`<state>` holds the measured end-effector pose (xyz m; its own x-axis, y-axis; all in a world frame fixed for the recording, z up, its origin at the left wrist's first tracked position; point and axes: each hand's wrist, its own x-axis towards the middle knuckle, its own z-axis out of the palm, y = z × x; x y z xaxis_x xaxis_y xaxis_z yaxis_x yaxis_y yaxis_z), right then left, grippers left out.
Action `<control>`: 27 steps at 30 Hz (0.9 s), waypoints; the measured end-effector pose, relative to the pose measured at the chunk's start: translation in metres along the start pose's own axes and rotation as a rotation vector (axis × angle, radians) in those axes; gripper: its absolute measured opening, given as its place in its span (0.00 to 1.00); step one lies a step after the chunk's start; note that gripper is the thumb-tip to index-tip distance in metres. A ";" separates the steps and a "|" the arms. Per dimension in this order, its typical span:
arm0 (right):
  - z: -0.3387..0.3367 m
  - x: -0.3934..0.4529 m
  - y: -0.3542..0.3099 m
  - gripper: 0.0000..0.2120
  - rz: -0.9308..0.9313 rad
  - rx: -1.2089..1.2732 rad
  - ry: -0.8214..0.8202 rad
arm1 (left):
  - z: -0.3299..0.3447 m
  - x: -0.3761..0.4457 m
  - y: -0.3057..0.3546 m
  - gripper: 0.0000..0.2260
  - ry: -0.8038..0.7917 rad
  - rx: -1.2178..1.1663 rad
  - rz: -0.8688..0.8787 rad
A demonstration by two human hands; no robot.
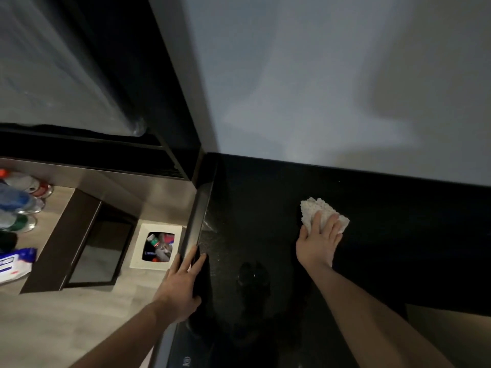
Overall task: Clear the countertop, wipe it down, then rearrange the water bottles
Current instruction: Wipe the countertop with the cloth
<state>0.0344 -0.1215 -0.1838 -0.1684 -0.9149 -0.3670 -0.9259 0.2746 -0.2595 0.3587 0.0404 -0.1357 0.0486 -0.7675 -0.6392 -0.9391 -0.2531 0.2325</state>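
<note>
Right hand (317, 241) pressing cloth (322, 215) on black countertop (398, 235), left hand (180, 285) on edge

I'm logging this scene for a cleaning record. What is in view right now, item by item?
countertop: one, black, right and centre
paper towel: one, white, crumpled, on the countertop under the right hand
wall: one, pale grey, behind the countertop
waste bin: one, white, on the floor left of the countertop, rubbish inside
bottles: several, mixed caps, far left on the floor
wipes pack: one, blue and white, lower left
left hand: one, fingers straight, resting on the countertop's left edge
right hand: one, pressing the paper towel
</note>
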 end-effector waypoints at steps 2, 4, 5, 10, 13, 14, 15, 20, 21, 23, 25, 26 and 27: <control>0.009 -0.004 -0.022 0.32 -0.029 -0.002 -0.003 | -0.001 -0.003 -0.006 0.48 -0.017 -0.024 0.034; 0.017 -0.008 -0.044 0.32 -0.055 -0.001 -0.009 | -0.001 -0.003 -0.007 0.48 -0.010 -0.064 0.059; 0.022 -0.010 -0.057 0.32 -0.066 0.000 -0.009 | -0.001 -0.004 -0.011 0.47 -0.002 -0.091 0.067; 0.039 -0.019 -0.102 0.31 -0.127 -0.006 -0.017 | 0.002 -0.013 -0.031 0.47 0.060 -0.251 0.124; 0.049 -0.030 -0.129 0.31 -0.177 -0.004 -0.036 | 0.005 -0.023 -0.050 0.46 0.032 -0.336 0.075; 0.053 -0.034 -0.139 0.31 -0.194 -0.004 -0.047 | 0.008 -0.026 -0.058 0.45 0.013 -0.354 0.051; 0.057 -0.038 -0.149 0.31 -0.212 -0.006 -0.060 | 0.011 -0.029 -0.066 0.45 -0.002 -0.380 0.031; 0.076 -0.070 -0.210 0.30 -0.305 -0.003 -0.116 | 0.027 -0.043 -0.097 0.38 -0.116 -0.604 -0.035; 0.079 -0.080 -0.225 0.30 -0.324 0.006 -0.123 | 0.027 -0.046 -0.102 0.35 -0.132 -0.624 -0.043; 0.092 -0.098 -0.255 0.29 -0.349 0.063 -0.140 | 0.030 -0.052 -0.112 0.27 -0.128 -0.643 -0.062; 0.107 -0.119 -0.289 0.28 -0.354 0.132 -0.182 | 0.030 -0.059 -0.125 0.22 -0.104 -0.616 -0.100; 0.110 -0.132 -0.308 0.27 -0.346 0.191 -0.247 | 0.030 -0.062 -0.132 0.21 -0.093 -0.632 -0.128; 0.113 -0.147 -0.327 0.25 -0.337 0.270 -0.349 | 0.030 -0.065 -0.139 0.22 -0.089 -0.642 -0.148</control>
<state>0.3997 -0.0436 -0.1457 0.2865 -0.8255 -0.4863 -0.7821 0.0917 -0.6164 0.4757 0.1425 -0.1483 0.1074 -0.6530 -0.7497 -0.5340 -0.6740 0.5105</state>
